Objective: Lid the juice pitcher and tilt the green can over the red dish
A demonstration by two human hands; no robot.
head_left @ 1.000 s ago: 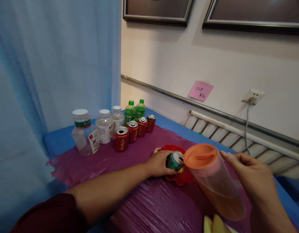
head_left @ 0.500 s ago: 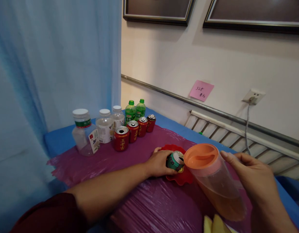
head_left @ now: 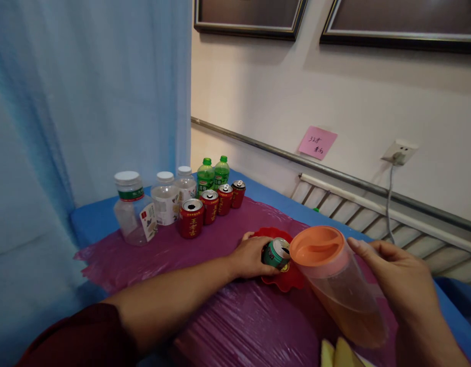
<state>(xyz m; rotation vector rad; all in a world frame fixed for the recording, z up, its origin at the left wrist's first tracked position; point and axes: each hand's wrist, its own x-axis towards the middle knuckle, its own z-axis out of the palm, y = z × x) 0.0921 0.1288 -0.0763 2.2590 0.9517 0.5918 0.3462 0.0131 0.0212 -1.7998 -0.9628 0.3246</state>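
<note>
My left hand [head_left: 251,256] is wrapped round a green drink can [head_left: 274,255], which tilts to the right over a red scalloped dish [head_left: 283,281]. The can's opening faces the spout side of a clear plastic pitcher [head_left: 346,300] with an orange lid [head_left: 317,245]. My right hand [head_left: 396,275] grips the pitcher by its handle, mostly hidden behind the fingers. Leaning left, the pitcher holds brownish liquid in its lower part. Its lid edge meets or nearly meets the can's rim; I cannot tell whether liquid flows between them.
Several red cans [head_left: 191,219] stand in a row beyond my left arm. Behind are clear jars with white caps [head_left: 134,216] and two green bottles [head_left: 205,176]. Purple plastic sheeting [head_left: 251,326] covers the blue surface. Yellowish pieces [head_left: 344,352] lie at the bottom edge. A radiator [head_left: 342,209] lines the wall.
</note>
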